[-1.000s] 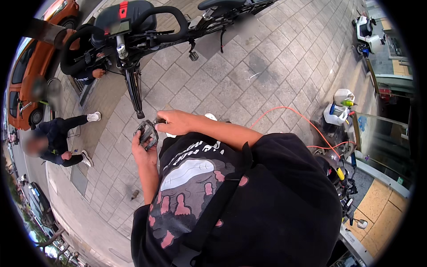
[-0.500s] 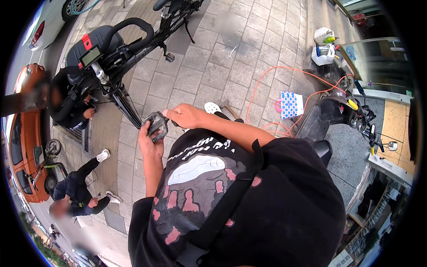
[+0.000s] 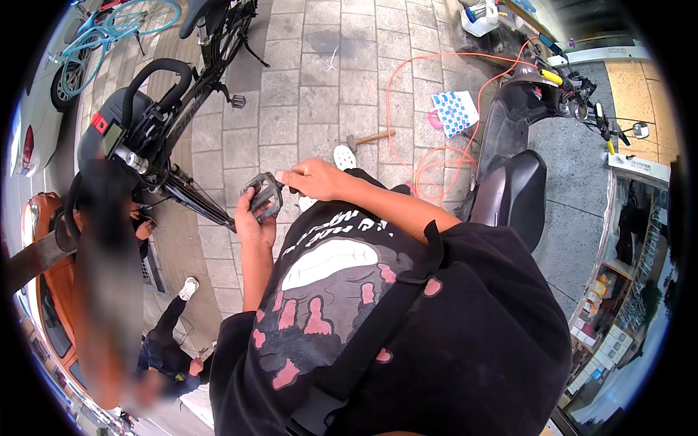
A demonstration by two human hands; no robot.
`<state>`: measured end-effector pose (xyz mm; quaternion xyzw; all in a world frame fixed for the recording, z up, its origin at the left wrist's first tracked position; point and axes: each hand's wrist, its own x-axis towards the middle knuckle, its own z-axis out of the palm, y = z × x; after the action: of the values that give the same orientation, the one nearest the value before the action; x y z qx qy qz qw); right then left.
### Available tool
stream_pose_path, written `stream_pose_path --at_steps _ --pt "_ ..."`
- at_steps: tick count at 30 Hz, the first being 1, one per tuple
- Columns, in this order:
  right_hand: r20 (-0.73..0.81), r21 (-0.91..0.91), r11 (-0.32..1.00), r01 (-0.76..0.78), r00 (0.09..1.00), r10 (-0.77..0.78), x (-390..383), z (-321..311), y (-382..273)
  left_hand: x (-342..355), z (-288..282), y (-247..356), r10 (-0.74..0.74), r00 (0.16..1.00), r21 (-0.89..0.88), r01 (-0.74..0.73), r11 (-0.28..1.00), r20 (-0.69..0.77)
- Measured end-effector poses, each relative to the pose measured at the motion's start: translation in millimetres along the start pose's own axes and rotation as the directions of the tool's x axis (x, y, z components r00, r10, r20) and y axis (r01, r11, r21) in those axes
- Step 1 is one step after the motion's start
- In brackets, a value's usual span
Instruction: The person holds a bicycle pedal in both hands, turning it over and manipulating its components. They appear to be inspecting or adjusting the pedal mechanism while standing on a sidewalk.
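Note:
A dark bicycle pedal [image 3: 268, 195] with an open cage-like frame is held up before my chest. My left hand [image 3: 254, 227] grips its body from the left and below, fingers wrapped round its edge. On the other side, my right hand [image 3: 318, 179] is closed at the pedal's spindle end; the thumb and fingertips pinch there, and the exact grip is partly hidden. To the left stands a black bicycle [image 3: 178, 131] with a curved handlebar and a small display. Another pedal [image 3: 237, 101] sits on that bicycle's crank.
A hammer [image 3: 371, 137] lies on the paving beyond my shoes. An orange cable [image 3: 392, 94] loops round a blue-checked bag [image 3: 455, 112]. At right stands a dark scooter [image 3: 509, 189]. Two people are at the left, one walking [image 3: 171, 349], near an orange car [image 3: 54, 291].
The view has shifted, so the bicycle appears further left and the scooter shows more fully. Both hands keep hold of the pedal, which is slightly turned. The walking person has changed position.

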<state>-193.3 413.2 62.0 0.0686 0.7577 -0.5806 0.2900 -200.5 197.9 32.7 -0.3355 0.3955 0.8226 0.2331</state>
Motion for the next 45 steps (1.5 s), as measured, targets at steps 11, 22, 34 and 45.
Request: stream_pose_path --at_steps 11,22,34,45 --pt "-0.01 0.15 0.975 0.166 0.986 -0.166 27.7 -87.8 27.2 19.3 93.7 -12.0 0.131 0.985 0.084 -0.122 0.989 -0.116" --pt "-0.068 0.363 0.926 0.107 0.994 -0.089 50.9 -164.5 42.3 58.9 173.3 -23.8 0.124 0.984 0.187 -0.099 0.977 -0.127" --pt "-0.191 0.346 0.931 0.116 0.98 -0.051 123.3 -227.0 8.8 148.7 240.2 31.1 0.012 0.998 0.246 0.005 0.969 -0.067" --pt "-0.245 0.227 0.971 0.074 0.969 -0.017 167.6 -300.3 -46.9 247.7 305.3 72.4 -0.181 0.971 0.209 0.147 0.967 0.155"
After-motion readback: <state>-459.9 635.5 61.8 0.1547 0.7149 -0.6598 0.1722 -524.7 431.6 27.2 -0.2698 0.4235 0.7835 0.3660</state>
